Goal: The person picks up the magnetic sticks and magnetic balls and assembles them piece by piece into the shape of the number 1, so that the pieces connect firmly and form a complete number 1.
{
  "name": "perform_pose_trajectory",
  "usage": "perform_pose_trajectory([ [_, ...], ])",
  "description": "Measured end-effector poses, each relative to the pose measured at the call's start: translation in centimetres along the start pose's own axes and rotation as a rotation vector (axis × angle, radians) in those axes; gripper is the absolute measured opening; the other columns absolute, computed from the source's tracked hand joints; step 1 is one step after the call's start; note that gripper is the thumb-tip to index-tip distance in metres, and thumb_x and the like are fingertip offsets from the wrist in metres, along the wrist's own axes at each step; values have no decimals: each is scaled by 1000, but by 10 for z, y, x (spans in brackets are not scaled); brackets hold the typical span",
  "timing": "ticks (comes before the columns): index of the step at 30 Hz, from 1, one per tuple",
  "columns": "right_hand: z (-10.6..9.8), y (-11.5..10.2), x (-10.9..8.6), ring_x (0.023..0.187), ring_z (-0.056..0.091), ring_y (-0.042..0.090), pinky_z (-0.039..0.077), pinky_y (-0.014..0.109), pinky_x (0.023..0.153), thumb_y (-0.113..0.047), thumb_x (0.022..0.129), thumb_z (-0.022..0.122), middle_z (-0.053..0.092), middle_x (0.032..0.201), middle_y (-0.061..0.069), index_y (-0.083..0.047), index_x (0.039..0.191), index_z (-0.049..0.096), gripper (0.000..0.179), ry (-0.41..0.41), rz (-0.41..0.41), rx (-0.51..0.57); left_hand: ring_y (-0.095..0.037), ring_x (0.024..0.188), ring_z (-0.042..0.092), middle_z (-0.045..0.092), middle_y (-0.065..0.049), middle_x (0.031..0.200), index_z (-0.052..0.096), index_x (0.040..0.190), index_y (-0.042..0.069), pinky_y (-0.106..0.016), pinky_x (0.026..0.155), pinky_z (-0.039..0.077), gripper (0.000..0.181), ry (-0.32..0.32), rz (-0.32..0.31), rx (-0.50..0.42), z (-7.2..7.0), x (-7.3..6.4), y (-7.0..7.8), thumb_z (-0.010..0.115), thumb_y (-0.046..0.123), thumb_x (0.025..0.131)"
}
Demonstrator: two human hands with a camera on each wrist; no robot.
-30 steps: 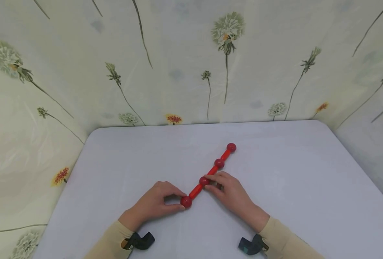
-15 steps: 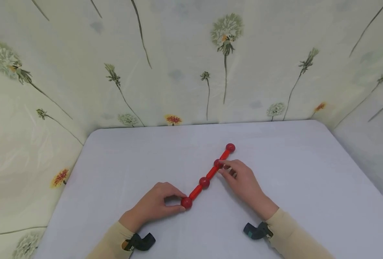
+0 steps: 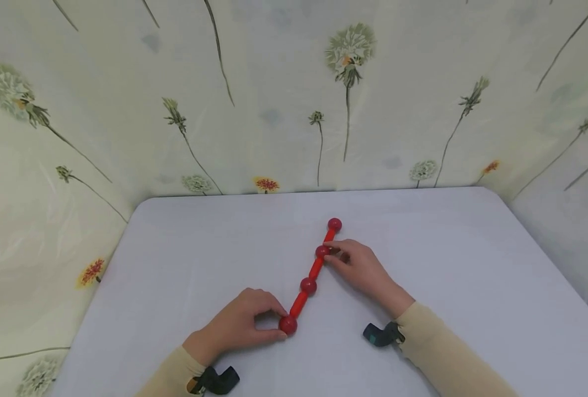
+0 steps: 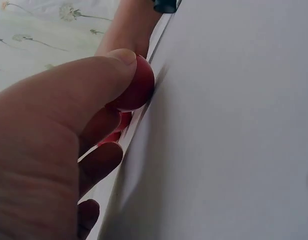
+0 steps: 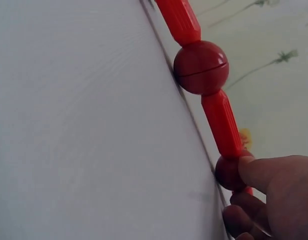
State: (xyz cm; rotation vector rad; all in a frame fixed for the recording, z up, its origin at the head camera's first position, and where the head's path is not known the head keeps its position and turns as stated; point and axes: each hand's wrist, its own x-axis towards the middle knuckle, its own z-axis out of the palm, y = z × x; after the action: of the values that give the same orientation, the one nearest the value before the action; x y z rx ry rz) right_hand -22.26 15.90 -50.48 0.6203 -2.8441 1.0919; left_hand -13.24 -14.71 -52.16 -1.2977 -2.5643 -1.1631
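Note:
A chain of glossy red balls and three ridged red rods lies slanted on the white table in the head view, far end leaning right. Thumb and forefinger of my left hand (image 3: pixel 241 322) pinch the near end ball (image 3: pixel 288 325); in the left wrist view the thumb covers part of this end ball (image 4: pixel 140 87). Farther up the chain, my right hand (image 3: pixel 361 264) pinches another ball (image 3: pixel 321 251) from the right side. Between the two hands sits a ball (image 3: pixel 308 285) that neither touches. The far end ball (image 3: pixel 335 224) is also untouched.
The white table (image 3: pixel 448 264) has its back edge against a hanging cloth (image 3: pixel 274 110) printed with dandelions. Dark wrist cameras sit at the left cuff (image 3: pixel 219 380) and the right cuff (image 3: pixel 383 334).
My right hand has gone from the ball second from the near end to the one beyond it. The chain's far end has swung left, and its near end has shifted slightly towards me.

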Motion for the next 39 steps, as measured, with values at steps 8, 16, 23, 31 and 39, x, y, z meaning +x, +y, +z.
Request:
perform_pose_trajectory([
  [8,9,-8,13,84,58,13,52,30,73,-26,91,74,66,106,-5,-20,128,67,39,-41,-24,11,2,94,58,64,22,104,69,115,30,-24,81,45,32,13,26,21,5,0,13,79,36,85],
  [16,22,-13,24,85,57,10,52,28,74,-26,92,73,66,106,-11,-22,128,68,37,-57,-71,48,1,90,57,63,16,101,72,113,27,-22,80,43,30,50,69,74,7,-1,20,79,32,84],
  [23,34,-18,31,88,60,5,52,26,79,-27,92,72,66,108,-12,-22,127,68,36,-33,-107,89,-1,89,56,62,16,100,71,110,27,-22,80,43,29,77,77,56,7,-2,18,81,30,83],
  [31,43,-21,28,90,59,4,52,25,80,-28,92,72,66,109,-14,-26,128,68,36,-12,-82,67,-1,86,56,62,14,96,72,110,27,-18,79,42,28,89,136,29,9,-3,15,80,27,83],
  [39,46,-23,28,87,58,3,52,24,78,-25,91,74,67,107,-13,-25,127,69,36,28,-121,53,0,89,55,62,15,99,72,109,28,-18,81,42,28,95,122,50,8,-4,15,80,29,83],
])
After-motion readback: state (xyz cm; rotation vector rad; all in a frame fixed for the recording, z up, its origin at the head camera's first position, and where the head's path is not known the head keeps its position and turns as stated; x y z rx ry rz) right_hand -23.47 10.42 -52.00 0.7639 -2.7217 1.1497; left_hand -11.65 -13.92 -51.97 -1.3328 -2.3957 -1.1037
